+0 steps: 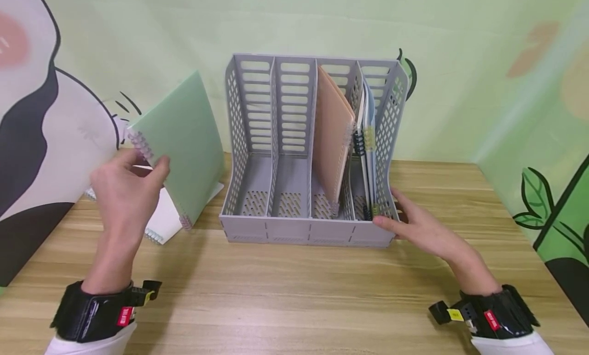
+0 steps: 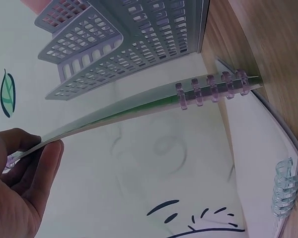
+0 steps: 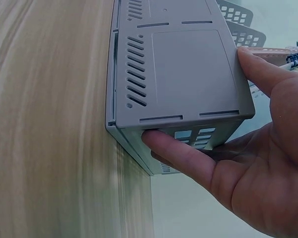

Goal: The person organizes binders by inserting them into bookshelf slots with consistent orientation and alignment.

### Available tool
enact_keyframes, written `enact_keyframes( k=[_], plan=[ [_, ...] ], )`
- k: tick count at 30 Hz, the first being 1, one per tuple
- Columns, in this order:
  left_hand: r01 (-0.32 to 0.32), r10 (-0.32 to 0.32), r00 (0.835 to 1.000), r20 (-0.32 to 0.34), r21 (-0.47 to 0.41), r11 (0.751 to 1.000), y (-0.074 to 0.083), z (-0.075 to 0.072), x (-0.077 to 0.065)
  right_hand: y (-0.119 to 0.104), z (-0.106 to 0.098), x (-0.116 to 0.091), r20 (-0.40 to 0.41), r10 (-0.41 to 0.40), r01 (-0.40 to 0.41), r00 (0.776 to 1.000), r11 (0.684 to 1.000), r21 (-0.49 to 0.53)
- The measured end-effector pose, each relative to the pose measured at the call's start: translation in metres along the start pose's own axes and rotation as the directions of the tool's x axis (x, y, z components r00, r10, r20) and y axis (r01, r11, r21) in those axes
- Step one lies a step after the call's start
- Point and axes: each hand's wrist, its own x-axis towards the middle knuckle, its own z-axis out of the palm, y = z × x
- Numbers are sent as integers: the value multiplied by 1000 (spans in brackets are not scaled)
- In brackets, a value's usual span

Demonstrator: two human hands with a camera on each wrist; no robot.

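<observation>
My left hand (image 1: 128, 194) pinches a green spiral notebook (image 1: 190, 140) by its ring-bound edge, thumb on the near cover. The notebook stands upright and tilted, left of a grey file organizer (image 1: 287, 230). In the left wrist view its clear purplish rings (image 2: 213, 89) show above a white notebook. My right hand (image 1: 425, 229) grips the organizer's front right corner, thumb at the front rim and fingers against the side wall. A peach spiral notebook (image 1: 332, 140) leans in the third compartment from the left; several notebooks (image 1: 369, 114) with black and yellow rings fill part of the fourth.
A white notebook (image 1: 165, 219) with light blue rings lies flat on the wooden table (image 1: 294, 293), below and behind the green one. Another ring binding (image 1: 90, 193) shows at the table's left edge. A green printed backdrop (image 1: 451, 89) rises behind the organizer.
</observation>
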Motion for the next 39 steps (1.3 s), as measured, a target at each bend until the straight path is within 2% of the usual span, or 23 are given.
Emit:
enact_keyframes(
  k=[15, 23, 39],
  plan=[
    [-19, 20, 997, -76, 12, 1000, -1, 4, -4, 2, 1, -1, -23, 3, -3, 1000, 1000, -7],
    [-1, 2, 997, -77, 10, 1000, 2, 3, -2, 3, 1, 1, -24, 0, 0, 1000, 1000, 17],
    [-15, 15, 995, -94, -3, 1000, 12, -3, -4, 5, 3, 2, -21, -9, 10, 1000, 999, 52]
  ],
)
